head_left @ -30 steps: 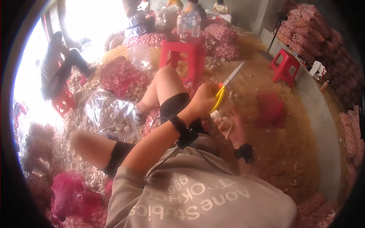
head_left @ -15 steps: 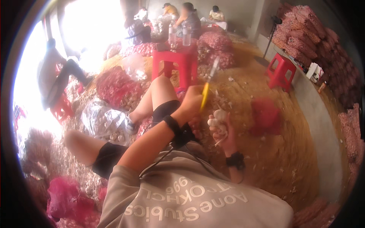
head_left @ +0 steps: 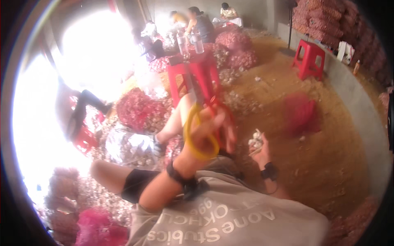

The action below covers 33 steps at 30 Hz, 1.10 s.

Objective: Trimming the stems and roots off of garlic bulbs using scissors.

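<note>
Raised in front of my torso, my left hand (head_left: 211, 129) holds a pair of scissors. Their yellow handle loop (head_left: 187, 133) rings part of the hand, and an orange-red loop lies by the fingers. The metal blade (head_left: 195, 89) points away from me, toward a red stool; motion smears the fingers and blade. Lower and to the right, my right hand (head_left: 262, 153) is closed around several white garlic bulbs (head_left: 255, 141), with stems attached. The two hands are apart, and the scissors do not touch the garlic.
The red stool (head_left: 174, 84) ahead carries plastic bottles (head_left: 198, 43). Garlic, a pink net sack (head_left: 137, 108) and a silvery bag (head_left: 127, 143) lie at left. Red mesh (head_left: 301, 115) and another red stool (head_left: 308, 61) are right. Sacks (head_left: 318, 18) stand stacked behind; several people sit around.
My left hand has turned, bringing the yellow loop toward me and showing the orange-red one. The whole view has shifted, and my right hand with the garlic sits lower and farther right.
</note>
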Available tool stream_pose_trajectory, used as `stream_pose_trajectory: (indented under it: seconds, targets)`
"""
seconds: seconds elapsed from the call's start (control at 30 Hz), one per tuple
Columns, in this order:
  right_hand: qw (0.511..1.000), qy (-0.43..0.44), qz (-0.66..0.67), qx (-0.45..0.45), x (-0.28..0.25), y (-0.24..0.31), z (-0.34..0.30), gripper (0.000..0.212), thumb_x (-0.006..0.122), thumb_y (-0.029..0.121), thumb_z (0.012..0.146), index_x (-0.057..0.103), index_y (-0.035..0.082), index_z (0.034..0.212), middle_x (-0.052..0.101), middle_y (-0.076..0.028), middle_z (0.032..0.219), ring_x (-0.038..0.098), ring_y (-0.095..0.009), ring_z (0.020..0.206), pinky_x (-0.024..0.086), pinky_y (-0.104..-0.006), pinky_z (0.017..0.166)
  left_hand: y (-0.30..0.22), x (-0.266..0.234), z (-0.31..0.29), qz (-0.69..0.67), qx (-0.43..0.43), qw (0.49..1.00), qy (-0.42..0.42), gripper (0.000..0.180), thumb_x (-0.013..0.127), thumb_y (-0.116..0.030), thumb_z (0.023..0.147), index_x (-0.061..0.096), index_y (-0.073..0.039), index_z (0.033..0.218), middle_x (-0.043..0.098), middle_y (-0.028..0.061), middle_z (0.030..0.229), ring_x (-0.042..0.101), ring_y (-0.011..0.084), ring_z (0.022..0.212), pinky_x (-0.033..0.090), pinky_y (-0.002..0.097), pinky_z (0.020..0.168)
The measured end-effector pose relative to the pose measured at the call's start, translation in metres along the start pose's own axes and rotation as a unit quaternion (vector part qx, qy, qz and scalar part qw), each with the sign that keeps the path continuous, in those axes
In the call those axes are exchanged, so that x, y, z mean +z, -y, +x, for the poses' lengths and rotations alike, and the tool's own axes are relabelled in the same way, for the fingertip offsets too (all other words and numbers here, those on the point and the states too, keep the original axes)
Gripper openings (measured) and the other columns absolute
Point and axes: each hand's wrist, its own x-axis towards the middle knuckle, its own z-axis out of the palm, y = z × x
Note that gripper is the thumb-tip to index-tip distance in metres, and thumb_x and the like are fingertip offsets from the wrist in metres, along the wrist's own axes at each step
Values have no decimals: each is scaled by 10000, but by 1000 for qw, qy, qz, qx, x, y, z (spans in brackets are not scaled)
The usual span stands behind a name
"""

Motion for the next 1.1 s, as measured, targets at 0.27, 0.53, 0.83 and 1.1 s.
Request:
stream_pose_trajectory:
  seconds: [0.27, 0.53, 0.83, 1.1]
  targets:
    - [999, -33, -39, 4, 31, -12, -9, 419, 678, 552, 954, 618, 165, 1103, 592, -33, 891, 577, -126, 661, 393, -229, 494, -28, 26, -83, -98, 240, 961, 99, 315, 618, -275, 1029, 555, 15, 1136, 699, 165, 838, 670, 251, 583, 528, 280, 481]
    - [999, -22, -46, 4, 35, -14, 5, 394, 663, 538, 969, 610, 166, 1088, 588, -50, 909, 574, -134, 658, 396, -229, 487, -35, 7, -81, -78, 285, 952, 83, 312, 617, -271, 1029, 555, 14, 1139, 698, 164, 845, 671, 251, 595, 530, 283, 493]
    - [996, 6, -90, -10, -4, -12, -3, 401, 598, 602, 977, 645, 208, 1033, 623, -1, 809, 572, -108, 630, 427, -230, 475, -121, -12, -40, 38, 389, 905, 168, 308, 616, -266, 1028, 556, 13, 1142, 698, 163, 852, 673, 250, 607, 533, 286, 506]
    - [995, -17, -102, -6, 8, -31, 5, 352, 637, 551, 976, 635, 200, 1005, 592, -8, 774, 572, -119, 603, 400, -241, 473, -105, -13, -61, 14, 422, 899, 118, 305, 616, -262, 1027, 556, 13, 1145, 697, 162, 859, 674, 250, 619, 535, 289, 518]
